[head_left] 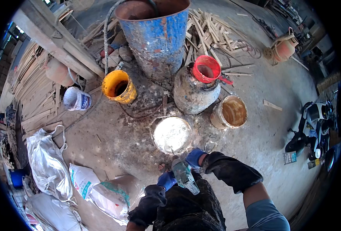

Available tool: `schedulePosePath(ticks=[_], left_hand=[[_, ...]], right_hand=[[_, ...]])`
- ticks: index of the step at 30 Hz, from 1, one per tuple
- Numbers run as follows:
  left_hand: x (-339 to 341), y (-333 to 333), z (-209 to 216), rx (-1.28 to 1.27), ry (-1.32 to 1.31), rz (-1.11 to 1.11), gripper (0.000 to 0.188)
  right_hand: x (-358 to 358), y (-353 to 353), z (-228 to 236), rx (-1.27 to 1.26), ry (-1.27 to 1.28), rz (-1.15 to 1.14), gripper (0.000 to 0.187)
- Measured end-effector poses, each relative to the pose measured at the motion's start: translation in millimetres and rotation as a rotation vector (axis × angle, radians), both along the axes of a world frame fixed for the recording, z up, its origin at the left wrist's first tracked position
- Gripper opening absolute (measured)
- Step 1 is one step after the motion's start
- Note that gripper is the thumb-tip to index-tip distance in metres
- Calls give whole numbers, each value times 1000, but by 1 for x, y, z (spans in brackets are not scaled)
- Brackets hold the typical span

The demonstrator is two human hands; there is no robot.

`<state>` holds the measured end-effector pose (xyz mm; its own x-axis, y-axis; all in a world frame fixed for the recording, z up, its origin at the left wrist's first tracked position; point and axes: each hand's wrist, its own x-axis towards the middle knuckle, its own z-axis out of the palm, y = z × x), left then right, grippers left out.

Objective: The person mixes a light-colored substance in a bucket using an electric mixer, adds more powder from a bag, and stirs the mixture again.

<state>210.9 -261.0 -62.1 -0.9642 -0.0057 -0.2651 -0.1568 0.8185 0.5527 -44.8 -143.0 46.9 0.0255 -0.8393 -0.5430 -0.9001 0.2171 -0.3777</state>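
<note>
Gripping the drill (185,178), you've got your blue-gloved L hand (166,180) clamped on its L side & your R hand (195,158), same glove, clamped up near its front; fingers partly hidden on both. Drill's right in front of your body, nose toward the near edge of the tub (152,133). Can't tell if its shaft reaches the white mix (172,133), too bright. Tub's on the floor (266,127).

Just past it on the R: tan bucket (218,117), brown inside. Behind tub, a bit R: grimy can (195,96) w/ red scoop (207,69) on top. Farther back: big blue barrel (159,42), rusty, w/ wood scraps (213,29) behind. Yellow bucket (128,94) sits L of barrel, then white bucket (79,99) farther L. Near L: white sack (47,165) & printed sack (112,196), lying down. Far R: scooter (309,127), partly in shadow.
</note>
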Motion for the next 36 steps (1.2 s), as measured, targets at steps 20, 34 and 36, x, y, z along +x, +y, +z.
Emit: schedulePosePath(ticks=[20,34,36], left_hand=[[-12,25,50,369,-232,214,41],[-15,9,39,221,-237,127,30],[-22,7,50,222,-270,133,30]], right_hand=[[-2,21,20,67,32,29,20],[-7,10,18,102,14,53,22],[-7,11,21,91,16,26,22]])
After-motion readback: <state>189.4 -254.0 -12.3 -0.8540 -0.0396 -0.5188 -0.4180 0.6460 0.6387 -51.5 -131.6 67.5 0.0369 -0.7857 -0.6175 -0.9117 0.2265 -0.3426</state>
